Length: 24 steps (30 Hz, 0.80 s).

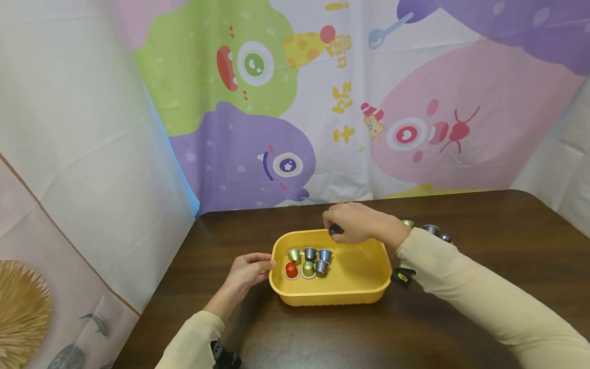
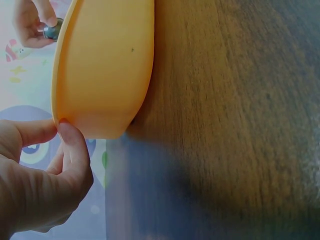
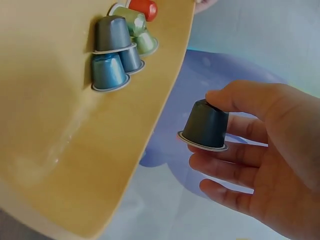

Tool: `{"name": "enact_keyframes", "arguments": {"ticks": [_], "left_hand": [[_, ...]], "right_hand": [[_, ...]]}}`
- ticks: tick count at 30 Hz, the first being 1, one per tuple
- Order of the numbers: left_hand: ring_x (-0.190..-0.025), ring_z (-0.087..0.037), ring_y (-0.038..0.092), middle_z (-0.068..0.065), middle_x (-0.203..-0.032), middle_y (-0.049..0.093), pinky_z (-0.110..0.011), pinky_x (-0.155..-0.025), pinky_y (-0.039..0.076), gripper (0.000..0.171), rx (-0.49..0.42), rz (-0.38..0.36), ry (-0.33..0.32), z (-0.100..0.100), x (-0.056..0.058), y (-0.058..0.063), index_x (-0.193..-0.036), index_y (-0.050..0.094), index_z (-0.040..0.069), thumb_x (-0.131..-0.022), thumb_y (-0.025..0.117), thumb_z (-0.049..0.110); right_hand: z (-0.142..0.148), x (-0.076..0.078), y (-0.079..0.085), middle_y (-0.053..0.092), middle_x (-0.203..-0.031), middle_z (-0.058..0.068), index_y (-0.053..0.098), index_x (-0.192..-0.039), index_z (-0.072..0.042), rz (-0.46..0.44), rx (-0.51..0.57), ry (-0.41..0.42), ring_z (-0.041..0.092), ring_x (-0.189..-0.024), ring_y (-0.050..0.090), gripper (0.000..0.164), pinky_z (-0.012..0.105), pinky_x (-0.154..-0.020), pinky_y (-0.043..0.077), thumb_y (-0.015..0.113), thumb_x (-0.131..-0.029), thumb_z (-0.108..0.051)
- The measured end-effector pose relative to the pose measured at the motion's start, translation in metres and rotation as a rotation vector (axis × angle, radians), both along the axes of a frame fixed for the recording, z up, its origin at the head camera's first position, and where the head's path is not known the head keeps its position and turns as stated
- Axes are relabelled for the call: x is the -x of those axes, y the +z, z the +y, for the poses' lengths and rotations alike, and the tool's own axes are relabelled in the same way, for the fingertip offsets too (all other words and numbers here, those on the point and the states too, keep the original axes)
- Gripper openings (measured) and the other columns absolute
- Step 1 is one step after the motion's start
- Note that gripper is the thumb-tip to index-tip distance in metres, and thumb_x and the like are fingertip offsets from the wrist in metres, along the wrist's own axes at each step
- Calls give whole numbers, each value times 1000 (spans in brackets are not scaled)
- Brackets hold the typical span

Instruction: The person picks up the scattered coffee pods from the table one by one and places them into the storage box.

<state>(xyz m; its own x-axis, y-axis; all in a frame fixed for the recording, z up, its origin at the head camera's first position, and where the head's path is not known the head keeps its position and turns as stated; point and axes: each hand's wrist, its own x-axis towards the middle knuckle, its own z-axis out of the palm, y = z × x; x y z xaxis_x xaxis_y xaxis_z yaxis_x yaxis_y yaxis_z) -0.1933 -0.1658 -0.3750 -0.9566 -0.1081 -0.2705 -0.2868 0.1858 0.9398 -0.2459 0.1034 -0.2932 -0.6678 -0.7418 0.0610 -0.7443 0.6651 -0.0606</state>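
Observation:
A dark coffee capsule (image 3: 205, 125) is pinched in my right hand (image 1: 357, 223), thumb on its narrow end and fingers under its rim. In the head view that hand hangs over the far rim of a yellow plastic basket (image 1: 355, 279). With thumb and forefinger my left hand (image 1: 246, 277) pinches the basket's left rim. Inside, grouped on the left, are a red capsule (image 1: 292, 270), a green capsule (image 1: 308, 269), a pale green capsule (image 1: 294, 255), a dark capsule (image 1: 310, 254), a blue capsule (image 1: 324, 255) and a grey-blue capsule (image 1: 321, 267).
More capsules (image 1: 430, 229) stand on the brown wooden table (image 1: 286, 338) to the right of the basket, partly hidden behind my right forearm. A printed cartoon cloth (image 1: 341, 169) hangs along the table's far edge, and pale cloth (image 1: 92, 128) hangs at the left.

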Motion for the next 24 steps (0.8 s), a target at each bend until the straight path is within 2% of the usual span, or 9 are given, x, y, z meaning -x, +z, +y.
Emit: {"name": "enact_keyframes", "arguments": {"ticks": [12,19,24], "left_hand": [[-82,-16,65,-12,-96,66,-32,-80,60,26,-5,-3,4,-1,-1,0,-109,65,-8,-86,66,3],[-82,-15,65,-12,-96,66,-32,-81,60,25,0,-3,-3,0,-1,0,-109,65,-7,-86,66,4],[-79,-14,64,-11,-96,65,-31,-79,60,26,0,-10,2,0,0,0,-109,65,-7,-86,67,4]], "right_hand": [[-15,9,-13,65,-97,2,63,-99,-14,-165,-118,-10,13,-83,55,15,30,-75,50,66,-87,-22],[-22,11,-20,63,-87,1,63,-91,-12,-219,-189,-17,13,-73,50,14,26,-68,46,72,-84,-20],[-30,15,-24,52,-75,-3,60,-80,-11,-218,-243,-37,11,-68,43,11,23,-60,37,71,-81,-14]]}}
